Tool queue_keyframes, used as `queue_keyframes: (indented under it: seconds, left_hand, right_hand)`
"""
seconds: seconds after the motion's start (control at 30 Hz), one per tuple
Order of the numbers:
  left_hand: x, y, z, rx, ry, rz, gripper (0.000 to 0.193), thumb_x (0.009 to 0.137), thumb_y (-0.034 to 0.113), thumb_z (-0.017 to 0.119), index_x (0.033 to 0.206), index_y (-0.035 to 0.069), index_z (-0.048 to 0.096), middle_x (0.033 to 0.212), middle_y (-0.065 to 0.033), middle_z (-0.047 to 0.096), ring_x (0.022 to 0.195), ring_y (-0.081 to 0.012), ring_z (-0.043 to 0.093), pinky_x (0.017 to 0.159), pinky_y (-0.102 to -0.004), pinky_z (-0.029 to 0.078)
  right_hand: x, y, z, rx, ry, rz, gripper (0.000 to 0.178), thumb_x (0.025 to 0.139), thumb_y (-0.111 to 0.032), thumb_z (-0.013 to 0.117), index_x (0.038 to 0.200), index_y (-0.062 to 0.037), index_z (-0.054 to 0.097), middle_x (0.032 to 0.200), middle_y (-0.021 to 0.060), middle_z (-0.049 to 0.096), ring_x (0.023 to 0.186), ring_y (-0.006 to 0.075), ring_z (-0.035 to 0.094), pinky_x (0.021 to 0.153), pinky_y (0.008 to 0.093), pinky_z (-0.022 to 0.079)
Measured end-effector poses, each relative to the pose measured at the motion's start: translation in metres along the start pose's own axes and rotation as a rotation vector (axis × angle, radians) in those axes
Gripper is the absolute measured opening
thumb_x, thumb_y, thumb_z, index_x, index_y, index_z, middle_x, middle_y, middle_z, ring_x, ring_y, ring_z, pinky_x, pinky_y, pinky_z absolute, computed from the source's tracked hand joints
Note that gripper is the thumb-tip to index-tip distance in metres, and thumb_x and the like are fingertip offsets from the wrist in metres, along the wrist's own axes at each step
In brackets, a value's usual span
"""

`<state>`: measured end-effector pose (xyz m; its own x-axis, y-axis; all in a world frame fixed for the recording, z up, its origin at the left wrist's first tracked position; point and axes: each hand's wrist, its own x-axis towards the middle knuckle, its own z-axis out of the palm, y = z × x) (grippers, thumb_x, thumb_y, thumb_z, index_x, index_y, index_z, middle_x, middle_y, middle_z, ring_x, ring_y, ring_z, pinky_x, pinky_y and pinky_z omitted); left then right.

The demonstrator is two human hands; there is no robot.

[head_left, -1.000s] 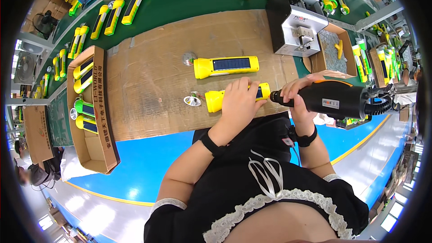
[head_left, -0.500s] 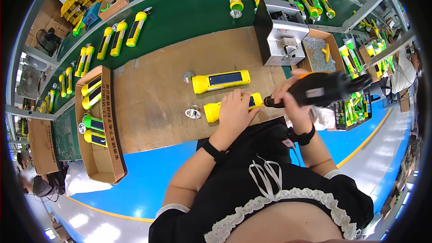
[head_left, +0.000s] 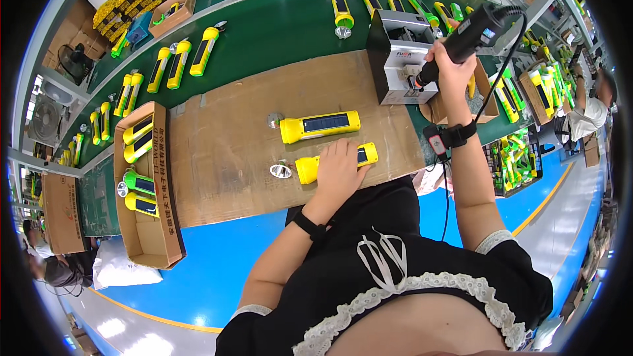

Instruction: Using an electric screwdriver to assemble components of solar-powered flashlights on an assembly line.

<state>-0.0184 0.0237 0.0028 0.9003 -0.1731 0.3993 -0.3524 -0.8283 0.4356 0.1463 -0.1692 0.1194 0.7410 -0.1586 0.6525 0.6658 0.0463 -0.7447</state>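
My left hand (head_left: 339,168) is closed over a yellow flashlight (head_left: 307,170) with a dark solar panel, lying on the cardboard-covered bench. Its silver reflector (head_left: 281,169) rests off the flashlight's left end. In my right hand (head_left: 455,78) is a black electric screwdriver (head_left: 469,34), tilted down to the left. The screwdriver's tip meets, or is right in front of, the face of a black and silver screw feeder (head_left: 402,44); exact contact cannot be made out. Just beyond my left hand lies a second yellow flashlight (head_left: 322,127), its reflector (head_left: 273,120) beside its left end.
A long cardboard box (head_left: 170,224) with several flashlights stands at the left. Behind the bench runs a green conveyor (head_left: 277,16) carrying flashlights. A cable (head_left: 504,69) hangs from the screwdriver. Right of the bench are a crate (head_left: 514,165) of green-yellow parts and another person (head_left: 589,113).
My right hand has carried the screwdriver from the near flashlight's right end up and away to the screw feeder. My left hand stays on the flashlight.
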Motion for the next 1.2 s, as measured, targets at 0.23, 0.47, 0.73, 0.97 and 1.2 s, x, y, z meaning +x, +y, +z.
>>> queue_keyframes:
  seconds: [0.23, 0.47, 0.73, 0.97, 1.2]
  left_hand:
    - [-0.002, -0.004, -0.006, -0.094, -0.016, 0.036, 0.045, 0.068, 0.021, 0.072, 0.104, 0.001, 0.054, 0.096, -0.0137, 0.052, 0.090, -0.0309, 0.052, 0.079, -0.0391, 0.042]
    - [-0.005, -0.001, -0.001, -0.099, 0.040, 0.037, 0.047, 0.068, 0.020, 0.072, 0.108, 0.002, 0.054, 0.102, -0.0150, 0.052, 0.093, -0.0337, 0.052, 0.081, -0.0416, 0.042]
    - [-0.006, -0.002, -0.001, -0.115, 0.015, 0.016, 0.047, 0.068, 0.020, 0.072, 0.108, 0.001, 0.054, 0.100, -0.0142, 0.053, 0.093, -0.0328, 0.053, 0.081, -0.0401, 0.043]
    - [-0.004, -0.003, -0.002, -0.107, -0.017, 0.001, 0.048, 0.067, 0.021, 0.073, 0.107, 0.002, 0.055, 0.098, -0.0130, 0.053, 0.092, -0.0315, 0.054, 0.080, -0.0394, 0.043]
    - [0.005, -0.004, -0.007, -0.119, -0.046, -0.057, 0.045, 0.064, 0.020, 0.075, 0.102, 0.004, 0.057, 0.095, -0.0111, 0.054, 0.090, -0.0307, 0.055, 0.077, -0.0396, 0.045]
  right_hand:
    - [-0.005, -0.013, 0.004, 0.102, -0.130, 0.153, 0.043, 0.076, 0.003, 0.058, 0.117, 0.0045, 0.047, 0.065, 0.0051, 0.056, 0.053, 0.0140, 0.055, 0.053, 0.0276, 0.046]
    - [-0.092, -0.056, 0.023, 0.237, -0.279, 0.217, 0.051, 0.082, -0.006, 0.056, 0.126, -0.0021, 0.031, 0.070, 0.0071, 0.049, 0.058, 0.0161, 0.052, 0.062, 0.0352, 0.048]
    - [-0.106, -0.049, 0.039, 0.261, -0.258, 0.239, 0.047, 0.077, 0.010, 0.050, 0.121, 0.0002, 0.036, 0.071, 0.0057, 0.054, 0.060, 0.0138, 0.055, 0.061, 0.0304, 0.049]
    - [-0.110, -0.027, 0.042, 0.188, -0.360, 0.280, 0.042, 0.076, 0.009, 0.049, 0.114, -0.0019, 0.035, 0.066, 0.0060, 0.050, 0.056, 0.0166, 0.054, 0.060, 0.0325, 0.049]
    - [-0.106, -0.016, 0.044, 0.196, -0.431, 0.302, 0.038, 0.076, 0.005, 0.054, 0.109, -0.0018, 0.037, 0.068, 0.0068, 0.052, 0.056, 0.0145, 0.055, 0.058, 0.0290, 0.048]
